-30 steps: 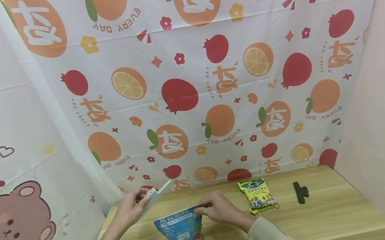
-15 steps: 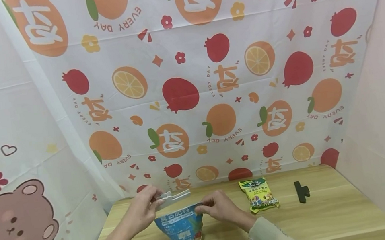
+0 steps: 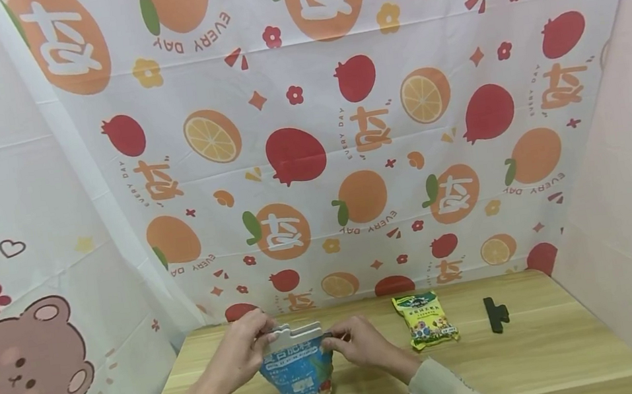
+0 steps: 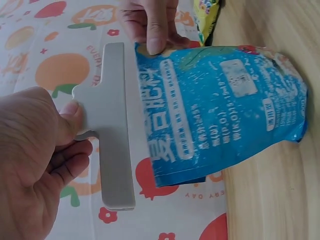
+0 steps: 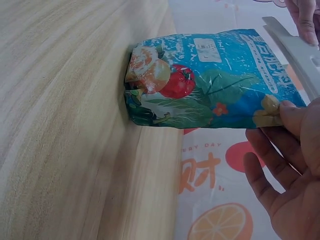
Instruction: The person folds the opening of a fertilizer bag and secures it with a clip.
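My left hand (image 3: 240,347) pinches the clip (image 4: 115,125), its long bar nearly parallel to, just above, the top edge of the upright bag (image 4: 225,110); my right hand (image 3: 362,343) pinches that edge's right corner.

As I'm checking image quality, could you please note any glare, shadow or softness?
Left wrist: pale speckles on the blue bag, perhaps glare; right wrist: soft shadow on the table by the bag; head: fine print on the yellow packet too soft to read.
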`<move>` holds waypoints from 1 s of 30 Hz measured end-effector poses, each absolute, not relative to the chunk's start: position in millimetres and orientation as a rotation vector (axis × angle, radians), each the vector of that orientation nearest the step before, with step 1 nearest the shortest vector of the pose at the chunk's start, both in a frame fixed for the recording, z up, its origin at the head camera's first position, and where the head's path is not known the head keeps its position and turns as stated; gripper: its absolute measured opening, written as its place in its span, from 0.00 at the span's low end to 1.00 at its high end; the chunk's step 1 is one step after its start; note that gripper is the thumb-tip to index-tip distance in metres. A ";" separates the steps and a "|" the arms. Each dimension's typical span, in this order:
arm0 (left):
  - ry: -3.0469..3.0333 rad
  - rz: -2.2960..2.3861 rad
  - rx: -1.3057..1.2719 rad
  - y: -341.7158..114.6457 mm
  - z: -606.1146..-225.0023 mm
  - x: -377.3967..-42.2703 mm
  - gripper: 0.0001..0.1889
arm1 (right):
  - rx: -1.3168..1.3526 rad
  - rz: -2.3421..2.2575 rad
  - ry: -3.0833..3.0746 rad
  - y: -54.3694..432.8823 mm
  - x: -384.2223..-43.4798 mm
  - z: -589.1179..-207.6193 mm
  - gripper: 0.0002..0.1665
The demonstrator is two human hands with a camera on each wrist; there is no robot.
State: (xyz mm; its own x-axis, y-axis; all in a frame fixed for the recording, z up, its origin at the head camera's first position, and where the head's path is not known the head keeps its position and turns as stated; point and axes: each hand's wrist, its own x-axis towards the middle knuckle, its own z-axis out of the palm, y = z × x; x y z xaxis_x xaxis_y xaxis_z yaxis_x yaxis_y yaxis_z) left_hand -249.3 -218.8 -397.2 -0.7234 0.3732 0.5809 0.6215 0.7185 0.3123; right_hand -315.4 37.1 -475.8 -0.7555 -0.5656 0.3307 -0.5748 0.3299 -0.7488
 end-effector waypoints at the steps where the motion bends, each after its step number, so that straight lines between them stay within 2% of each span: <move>1: -2.434 -0.683 -0.765 -218.3 -398.6 -249.4 0.12 | 1.107 1.432 -2.551 37.4 -315.5 -475.8 0.12; 30: -2.471 -0.648 -0.748 -209.2 -414.3 -249.5 0.09 | 1.067 1.554 -2.562 46.2 -316.8 -483.5 0.08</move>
